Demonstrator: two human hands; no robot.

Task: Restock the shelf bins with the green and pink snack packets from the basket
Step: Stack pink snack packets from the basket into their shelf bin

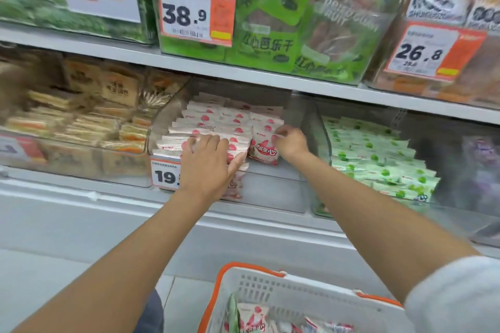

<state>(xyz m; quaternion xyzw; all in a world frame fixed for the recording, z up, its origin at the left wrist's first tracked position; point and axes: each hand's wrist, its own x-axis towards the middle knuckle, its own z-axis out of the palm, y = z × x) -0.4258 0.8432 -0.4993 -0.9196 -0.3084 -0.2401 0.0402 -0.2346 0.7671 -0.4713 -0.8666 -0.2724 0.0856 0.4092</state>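
Both hands are in the clear bin (273, 192) of pink packets (216, 119) on the lower shelf. The left hand (208, 162) lies flat with its fingers straight, pressing on the near rows, seemingly to keep them upright and hold a gap open. The right hand (290, 142) pinches the top edge of one pink packet (263, 154), standing it in the bin's near right corner. Green packets (378, 154) fill the next bin to the right. The basket (270, 274), nearest of all, holds more packets.
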